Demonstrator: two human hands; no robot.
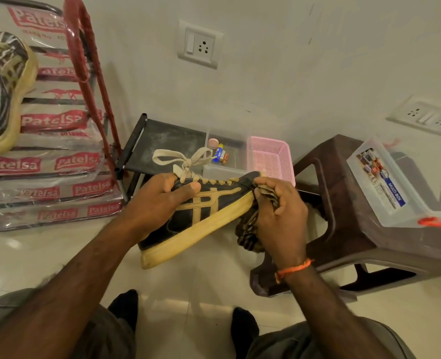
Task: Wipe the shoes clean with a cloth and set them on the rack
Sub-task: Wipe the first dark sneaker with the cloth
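Note:
A black sneaker [201, 216] with tan stripes, a yellowed sole and cream laces is held in the air at the middle of the view. My left hand [159, 198] grips it around the tongue and collar, thumb on its side. My right hand [281, 218] holds a crumpled brown patterned cloth [248, 231] against the toe end of the sneaker. A second black sneaker [1, 94] with a yellowed sole stands on the rack [58, 161] at the left, whose shelves are wrapped in printed plastic.
A low dark shelf [162, 141] behind the shoe carries a clear tub with batteries [222, 154] and a pink basket [271, 156]. A brown plastic stool [343, 203] at the right carries a clear lidded box [385, 187]. Wall sockets [200, 44] are behind. My socked feet rest on the tiled floor below.

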